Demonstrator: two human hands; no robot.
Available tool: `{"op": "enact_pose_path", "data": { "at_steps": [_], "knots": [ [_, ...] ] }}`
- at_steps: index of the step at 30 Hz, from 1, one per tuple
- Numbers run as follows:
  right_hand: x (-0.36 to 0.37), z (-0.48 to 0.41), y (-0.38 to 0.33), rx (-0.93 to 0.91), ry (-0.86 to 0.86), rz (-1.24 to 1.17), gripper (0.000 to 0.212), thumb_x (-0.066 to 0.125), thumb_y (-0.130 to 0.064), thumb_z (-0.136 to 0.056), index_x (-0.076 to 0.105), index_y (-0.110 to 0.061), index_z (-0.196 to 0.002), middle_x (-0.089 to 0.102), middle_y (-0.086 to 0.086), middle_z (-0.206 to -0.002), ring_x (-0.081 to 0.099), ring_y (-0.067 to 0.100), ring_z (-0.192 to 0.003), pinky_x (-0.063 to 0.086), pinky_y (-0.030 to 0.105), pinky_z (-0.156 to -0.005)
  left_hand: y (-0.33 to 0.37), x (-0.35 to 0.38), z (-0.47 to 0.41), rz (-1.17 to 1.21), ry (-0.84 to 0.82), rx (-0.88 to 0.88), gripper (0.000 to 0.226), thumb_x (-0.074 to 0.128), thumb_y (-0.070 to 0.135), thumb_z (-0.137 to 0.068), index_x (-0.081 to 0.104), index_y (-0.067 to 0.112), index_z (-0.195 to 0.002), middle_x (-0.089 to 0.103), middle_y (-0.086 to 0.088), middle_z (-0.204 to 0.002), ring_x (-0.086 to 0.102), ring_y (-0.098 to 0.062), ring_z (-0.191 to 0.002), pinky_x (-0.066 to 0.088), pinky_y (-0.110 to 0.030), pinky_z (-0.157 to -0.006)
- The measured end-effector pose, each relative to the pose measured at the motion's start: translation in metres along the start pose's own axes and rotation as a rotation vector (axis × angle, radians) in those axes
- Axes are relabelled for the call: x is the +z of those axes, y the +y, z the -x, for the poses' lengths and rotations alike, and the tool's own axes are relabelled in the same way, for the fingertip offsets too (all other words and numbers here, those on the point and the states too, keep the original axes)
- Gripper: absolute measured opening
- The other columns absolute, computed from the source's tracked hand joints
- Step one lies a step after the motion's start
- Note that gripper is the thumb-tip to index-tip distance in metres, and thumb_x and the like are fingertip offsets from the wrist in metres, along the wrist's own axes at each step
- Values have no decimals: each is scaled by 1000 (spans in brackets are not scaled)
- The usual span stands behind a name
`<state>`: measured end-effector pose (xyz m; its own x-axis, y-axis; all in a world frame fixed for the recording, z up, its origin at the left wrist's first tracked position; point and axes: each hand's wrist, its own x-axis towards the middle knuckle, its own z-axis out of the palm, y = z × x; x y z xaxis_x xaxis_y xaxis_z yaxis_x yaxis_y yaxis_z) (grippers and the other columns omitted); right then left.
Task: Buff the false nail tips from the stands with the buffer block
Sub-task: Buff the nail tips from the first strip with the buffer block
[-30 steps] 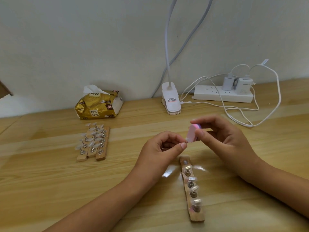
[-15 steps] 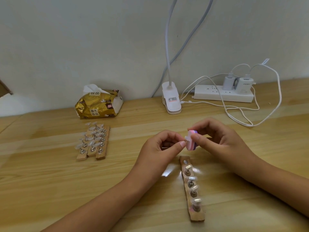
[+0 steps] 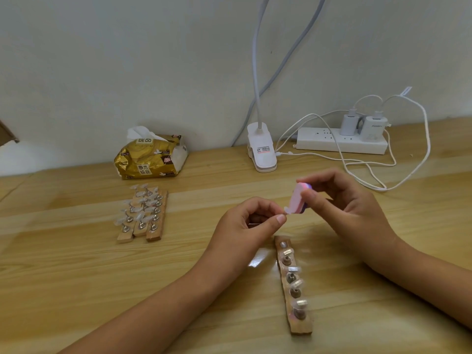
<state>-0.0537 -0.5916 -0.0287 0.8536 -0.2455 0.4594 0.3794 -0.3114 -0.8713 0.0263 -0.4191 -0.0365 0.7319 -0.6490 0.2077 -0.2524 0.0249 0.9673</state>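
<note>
- Fingers point(image 3: 281, 218) of the left hand point(image 3: 245, 223) pinch the small stem of one false nail tip point(image 3: 287, 209). The tip sticks out past the thumb, up and right.
- Right hand point(image 3: 344, 203) clamps the buffer block point(image 3: 296, 200) between thumb and fingertips. Block's long axis is tilted: top end away from the person, bottom end on the tip. Pink face looks to be touching it.
- Tip sits at the block's lower-left end, so the stroke likely runs along the block's long axis. Right hand would move and left would just brace.
- Both are held in the air over the table's point(image 3: 76, 290) middle, just beyond the far end of the near stand point(image 3: 293, 284).
- Near stand runs lengthwise away from the near table edge. Four tips are on pegs and the far peg is bare, probably the held tip's slot.
- Three loaded stands point(image 3: 143, 213) lie side by side to the left, well apart.
- Tissue pack point(image 3: 150, 157), clip lamp point(image 3: 261, 152) and power strip point(image 3: 339, 143) line the back edge.
- White cable loop point(image 3: 378, 187) lies near the right hand, on its far side: possible snag on a long backstroke.
</note>
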Motion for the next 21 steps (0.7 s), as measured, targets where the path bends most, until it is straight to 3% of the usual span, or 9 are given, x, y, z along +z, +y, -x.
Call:
{"op": "enact_pose_path", "data": {
  "at_steps": [4, 8, 12, 16, 21],
  "knots": [
    [2, 0, 2, 7, -74, 38, 23, 64, -30, -85, 65, -19, -104, 71, -3, -93, 68, 7, -87, 53, 15, -76, 0, 1, 0, 9, 3, -8, 10, 71, 13, -85, 70, 23, -82, 67, 13, -77, 60, 0, -74, 47, -14, -72],
    [-1, -2, 4, -27, -7, -114, 23, 59, -22, -90, 59, -19, -113, 67, -3, -100, 69, 17, -94, 60, 31, -79, 0, -1, -1, 79, 23, -32, 9, 70, 11, -85, 70, 21, -85, 69, 13, -78, 60, -1, -76, 48, -14, -72],
    [-1, -3, 4, -62, 0, -123, 23, 65, -22, -88, 58, -20, -110, 64, -4, -105, 67, 18, -101, 60, 34, -83, -1, -2, -2, 135, 38, -63, 11, 70, 14, -84, 74, 23, -90, 71, 8, -84, 63, -2, -80, 50, -14, -75],
    [2, -2, 3, -159, -42, 102, 27, 71, -22, -84, 64, -27, -109, 53, 7, -116, 60, 17, -109, 51, 22, -92, -1, -2, -2, 181, 18, -70, 17, 70, 26, -77, 74, 19, -92, 74, -3, -93, 68, -11, -87, 53, -21, -81],
    [1, -1, 6, -164, -75, 123, 36, 63, 0, -89, 64, -24, -116, 52, 9, -121, 58, 16, -116, 49, 20, -95, -1, -1, -2, 198, 13, -70, 6, 68, 11, -85, 71, 13, -89, 74, -6, -91, 68, -11, -85, 52, -18, -77]
  ]
}}
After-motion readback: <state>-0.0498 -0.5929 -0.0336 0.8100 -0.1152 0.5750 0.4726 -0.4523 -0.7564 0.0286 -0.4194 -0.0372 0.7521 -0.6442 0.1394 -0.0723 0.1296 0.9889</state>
